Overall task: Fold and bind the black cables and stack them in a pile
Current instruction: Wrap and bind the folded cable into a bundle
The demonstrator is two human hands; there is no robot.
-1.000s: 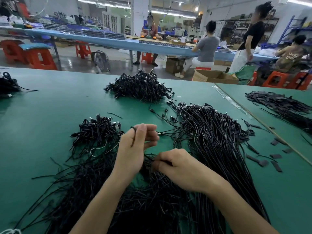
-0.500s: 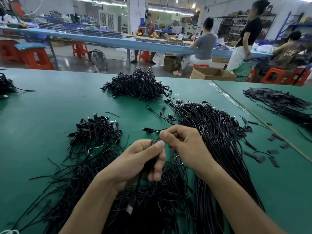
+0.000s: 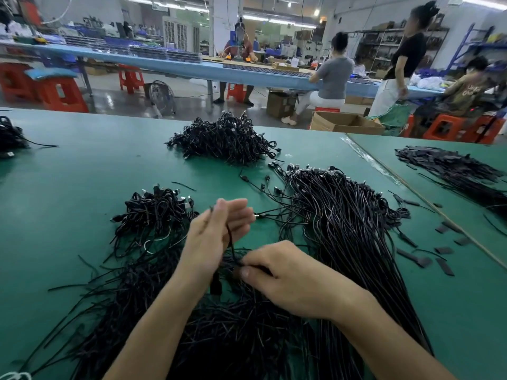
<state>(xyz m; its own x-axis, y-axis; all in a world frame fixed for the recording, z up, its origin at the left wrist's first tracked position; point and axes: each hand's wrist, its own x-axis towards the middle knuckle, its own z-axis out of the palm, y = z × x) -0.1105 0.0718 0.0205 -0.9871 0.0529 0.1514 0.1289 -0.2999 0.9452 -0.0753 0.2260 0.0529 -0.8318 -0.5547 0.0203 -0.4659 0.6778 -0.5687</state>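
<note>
A single black cable [image 3: 230,237] runs taut between my two hands over the green table [image 3: 68,174]. My left hand [image 3: 216,237] is raised with fingers pointing up and pinches the cable's upper bend under the thumb. Just below it, my right hand [image 3: 288,278] pinches the cable's lower part between thumb and fingertips. A plug [image 3: 216,283] dangles beneath the hands. Long loose cables [image 3: 343,215] fan out on the right. A small pile of bound cables [image 3: 156,212] lies to the left, and a bigger pile [image 3: 227,141] lies farther back. Thin black ties [image 3: 131,297] are strewn under my forearms.
Black strips [image 3: 452,171] are heaped on the adjoining table at right, past a seam [image 3: 439,215]. Short black pieces [image 3: 411,256] dot the cloth near the seam. Another cable heap [image 3: 11,138] sits at the far left edge. Beyond the table are a cardboard box [image 3: 345,123] and seated people.
My hands, close together half a second ago, have drawn apart. The left hand rose and the right hand dropped toward me, stretching the cable between them.
</note>
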